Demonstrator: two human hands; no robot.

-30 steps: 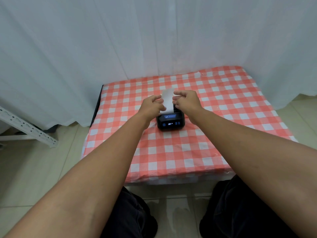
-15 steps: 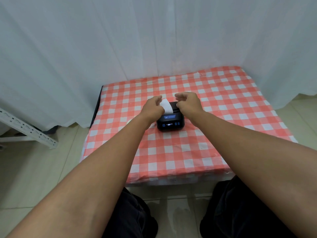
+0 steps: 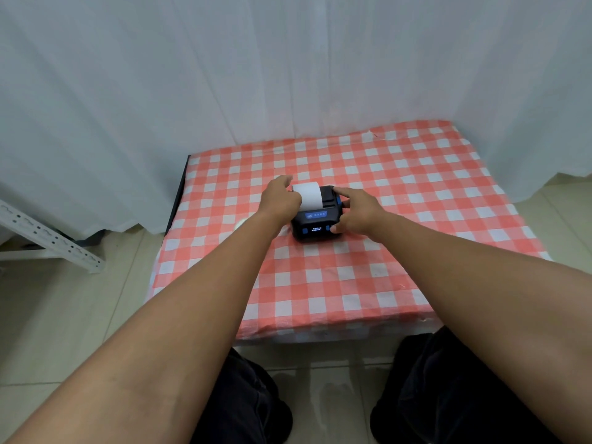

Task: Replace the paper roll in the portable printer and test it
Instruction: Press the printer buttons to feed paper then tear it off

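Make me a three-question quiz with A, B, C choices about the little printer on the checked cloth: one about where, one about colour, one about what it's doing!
1. Where is the printer?
A. on the tablecloth
B. on the floor
C. on a shelf

2. What colour is the paper?
A. yellow
B. white
C. green

3. Is the printer's screen lit?
A. dark
B. covered
C. lit

Answers:
1 A, it sits on the red-and-white checks.
2 B, the strip beside the left hand is white.
3 C, small bright marks glow near the right hand.
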